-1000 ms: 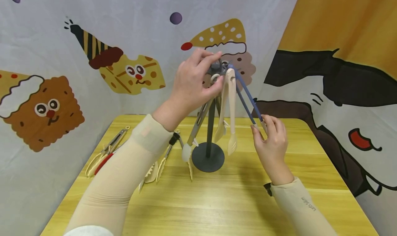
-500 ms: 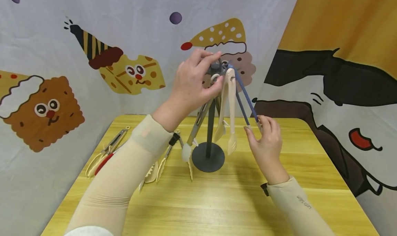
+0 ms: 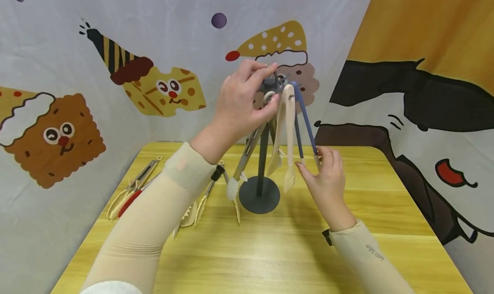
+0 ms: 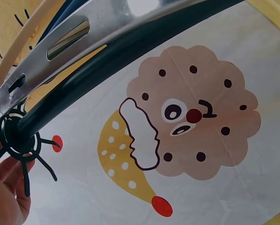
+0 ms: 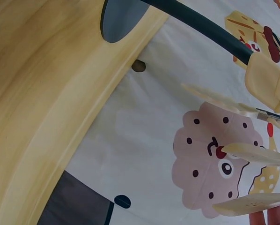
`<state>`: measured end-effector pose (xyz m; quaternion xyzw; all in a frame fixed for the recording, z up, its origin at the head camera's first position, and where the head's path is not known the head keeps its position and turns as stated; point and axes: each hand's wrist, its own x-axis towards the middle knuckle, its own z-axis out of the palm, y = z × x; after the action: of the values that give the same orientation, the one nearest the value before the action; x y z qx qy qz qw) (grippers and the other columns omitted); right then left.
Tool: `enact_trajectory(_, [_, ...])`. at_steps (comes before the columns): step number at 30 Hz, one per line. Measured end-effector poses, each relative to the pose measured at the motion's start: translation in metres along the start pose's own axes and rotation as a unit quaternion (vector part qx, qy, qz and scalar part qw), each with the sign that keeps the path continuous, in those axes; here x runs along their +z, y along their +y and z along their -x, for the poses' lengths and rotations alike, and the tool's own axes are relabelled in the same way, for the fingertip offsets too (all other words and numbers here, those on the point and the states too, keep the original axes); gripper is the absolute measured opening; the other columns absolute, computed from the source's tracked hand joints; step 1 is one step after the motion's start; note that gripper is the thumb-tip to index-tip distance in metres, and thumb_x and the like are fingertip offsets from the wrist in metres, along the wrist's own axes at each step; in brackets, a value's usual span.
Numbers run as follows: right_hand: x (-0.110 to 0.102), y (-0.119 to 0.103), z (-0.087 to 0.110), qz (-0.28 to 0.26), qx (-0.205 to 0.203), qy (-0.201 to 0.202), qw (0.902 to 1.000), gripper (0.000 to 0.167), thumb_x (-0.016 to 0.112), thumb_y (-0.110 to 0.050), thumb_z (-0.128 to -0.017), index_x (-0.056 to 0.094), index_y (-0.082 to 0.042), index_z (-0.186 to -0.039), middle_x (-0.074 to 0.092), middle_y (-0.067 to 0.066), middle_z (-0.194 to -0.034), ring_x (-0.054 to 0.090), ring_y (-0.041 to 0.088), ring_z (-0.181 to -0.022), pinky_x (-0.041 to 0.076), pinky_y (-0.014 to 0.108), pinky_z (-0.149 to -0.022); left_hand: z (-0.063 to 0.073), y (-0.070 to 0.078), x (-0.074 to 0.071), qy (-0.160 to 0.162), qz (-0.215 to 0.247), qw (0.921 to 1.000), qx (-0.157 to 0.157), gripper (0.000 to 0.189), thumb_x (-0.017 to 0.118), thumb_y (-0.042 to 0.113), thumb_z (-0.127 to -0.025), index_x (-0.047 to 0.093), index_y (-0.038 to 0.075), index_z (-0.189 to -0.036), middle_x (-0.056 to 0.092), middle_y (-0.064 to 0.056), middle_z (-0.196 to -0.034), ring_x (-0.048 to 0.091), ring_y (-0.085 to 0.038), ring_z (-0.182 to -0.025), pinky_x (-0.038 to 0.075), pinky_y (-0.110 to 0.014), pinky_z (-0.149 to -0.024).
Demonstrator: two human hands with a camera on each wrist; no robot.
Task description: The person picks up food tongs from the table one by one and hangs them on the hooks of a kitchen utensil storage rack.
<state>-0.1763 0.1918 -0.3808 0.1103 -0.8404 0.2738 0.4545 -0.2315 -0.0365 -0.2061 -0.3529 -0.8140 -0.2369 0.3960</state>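
A dark rack with a round base stands upright on the table, its hooks spread round the hub in the left wrist view. My left hand grips the top of the rack between thumb and fingers. Blue-handled tongs hang at its right side, top end up by the hooks. My right hand pinches their lower part, with the pale tips pointing past the fingers in the right wrist view. Cream tongs hang just left of the blue ones. Metal tongs hang at the rack's left.
Several more tongs lie on the wooden table at the left, among them metal ones, a red-handled one and a black-topped pair. My left forearm partly covers them. A printed cloth hangs behind the table.
My right hand has moved left and slightly down, bringing the lower part of the blue tongs closer to the pole, so they hang steeper. My left hand has stayed on the rack's top.
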Motion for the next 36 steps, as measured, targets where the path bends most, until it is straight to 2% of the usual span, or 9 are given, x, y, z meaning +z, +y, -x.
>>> enact_trajectory(5, [0.001, 0.000, 0.001, -0.014, -0.011, -0.008, 0.9998, 0.060, 0.086, -0.013, -0.066, 0.050, 0.006, -0.110, 0.055, 0.020, -0.101, 0.051, 0.034, -0.086, 0.042, 0.041, -0.074, 0.000, 0.001, -0.001, -0.001, 0.002, 1.0000, -0.002, 0.051, 0.054, 0.038, -0.087, 0.056, 0.014, -0.133, 0.053, -0.007, -0.120, 0.053, -0.019, -0.087, 0.042, -0.039, -0.078])
enact_trajectory(10, [0.002, -0.001, 0.003, -0.029, 0.006, -0.029, 0.9991, 0.062, 0.085, -0.011, -0.068, 0.049, 0.005, -0.116, 0.054, 0.019, -0.104, 0.051, 0.032, -0.086, 0.043, 0.038, -0.074, -0.002, 0.003, -0.001, -0.001, 0.002, 1.0000, -0.001, 0.051, 0.054, 0.038, -0.087, 0.055, 0.015, -0.133, 0.053, -0.007, -0.120, 0.054, -0.018, -0.090, 0.043, -0.039, -0.080])
enact_trajectory(18, [0.001, -0.002, 0.003, -0.047, 0.020, -0.067, 0.9965, 0.048, 0.076, -0.009, -0.079, 0.052, -0.002, -0.120, 0.056, 0.015, -0.105, 0.055, 0.029, -0.085, 0.046, 0.036, -0.071, -0.001, 0.003, -0.001, -0.002, 0.006, 1.0000, -0.002, 0.051, 0.054, 0.037, -0.087, 0.056, 0.014, -0.133, 0.053, -0.007, -0.120, 0.054, -0.019, -0.089, 0.043, -0.040, -0.081])
enact_trajectory(30, [-0.008, 0.006, 0.001, -0.049, 0.031, -0.059, 0.9966, 0.038, 0.068, -0.005, -0.082, 0.054, 0.000, -0.117, 0.056, 0.015, -0.103, 0.054, 0.028, -0.089, 0.046, 0.032, -0.071, -0.001, 0.000, -0.003, -0.013, 0.011, 0.9999, -0.001, 0.050, 0.053, 0.032, -0.087, 0.055, 0.014, -0.134, 0.053, -0.008, -0.122, 0.053, -0.019, -0.089, 0.042, -0.039, -0.081])
enact_trajectory(36, [-0.013, 0.010, -0.001, -0.056, 0.030, -0.050, 0.9968, 0.036, 0.066, -0.001, -0.082, 0.055, 0.000, -0.116, 0.057, 0.015, -0.101, 0.053, 0.028, -0.087, 0.045, 0.034, -0.070, -0.001, -0.001, -0.005, -0.023, 0.025, 0.9994, 0.002, 0.050, 0.051, 0.029, -0.087, 0.054, 0.014, -0.135, 0.052, -0.008, -0.123, 0.051, -0.018, -0.090, 0.040, -0.036, -0.079])
